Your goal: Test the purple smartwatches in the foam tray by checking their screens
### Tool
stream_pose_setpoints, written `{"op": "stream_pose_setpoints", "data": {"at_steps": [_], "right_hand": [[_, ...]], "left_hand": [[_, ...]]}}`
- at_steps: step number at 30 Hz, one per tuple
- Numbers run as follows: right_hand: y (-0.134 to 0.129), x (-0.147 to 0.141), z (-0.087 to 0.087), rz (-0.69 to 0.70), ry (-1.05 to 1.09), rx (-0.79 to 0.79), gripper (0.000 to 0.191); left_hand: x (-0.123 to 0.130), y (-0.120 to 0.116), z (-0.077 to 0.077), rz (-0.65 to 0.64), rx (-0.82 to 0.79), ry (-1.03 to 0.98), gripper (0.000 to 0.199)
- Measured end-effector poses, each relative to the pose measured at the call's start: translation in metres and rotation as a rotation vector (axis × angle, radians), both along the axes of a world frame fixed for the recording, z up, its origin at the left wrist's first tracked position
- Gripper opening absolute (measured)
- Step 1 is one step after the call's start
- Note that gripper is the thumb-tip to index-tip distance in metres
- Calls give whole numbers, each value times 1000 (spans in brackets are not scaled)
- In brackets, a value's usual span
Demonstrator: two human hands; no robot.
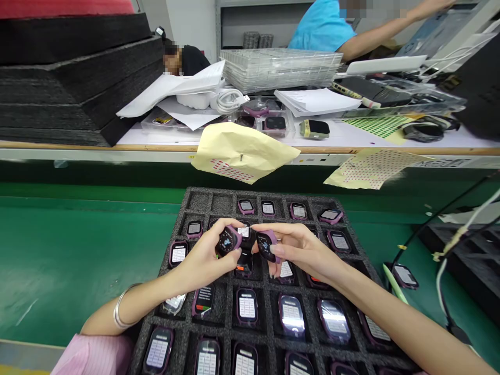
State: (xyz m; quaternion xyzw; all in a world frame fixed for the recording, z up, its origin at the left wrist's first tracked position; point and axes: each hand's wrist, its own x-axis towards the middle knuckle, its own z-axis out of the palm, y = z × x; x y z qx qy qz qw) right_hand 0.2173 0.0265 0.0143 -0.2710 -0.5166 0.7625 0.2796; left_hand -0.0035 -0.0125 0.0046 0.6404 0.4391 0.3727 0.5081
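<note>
My left hand (pixel 213 252) is closed on a purple-cased smartwatch body (pixel 228 241), thumb and fingers at its edges. A second purple smartwatch (pixel 266 246) is gripped in my right hand (pixel 291 245). Both dark screens are lit with a small blue figure, and neither watch has a strap. The two hands are held close together above a black foam tray (pixel 228 332). Its square pockets hold many similar watches, such as one with a white list on its screen (pixel 247 305). My hands and forearms hide part of the tray's middle.
Behind the tray runs a cluttered bench with papers (pixel 318 100), a coiled white cable (pixel 230 100) and stacked clear trays (pixel 279 67). Yellow sheets (pixel 244 148) hang over its edge. Black foam sheets (pixel 47 99) are piled at left. Cables (pixel 441 260) dangle at right. Two people are beyond the bench.
</note>
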Motion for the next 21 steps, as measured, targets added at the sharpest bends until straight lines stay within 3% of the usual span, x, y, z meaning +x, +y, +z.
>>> {"op": "stream_pose_setpoints", "data": {"at_steps": [11, 16, 21], "right_hand": [[-1, 2, 3, 8, 7, 28, 40], [-3, 8, 7, 50, 66, 71, 39], [-3, 5, 3, 70, 45, 46, 42]], "left_hand": [[-3, -4, 2, 29, -58, -51, 30], [-5, -7, 6, 86, 15, -59, 32], [-4, -3, 1, 41, -112, -87, 39]]}}
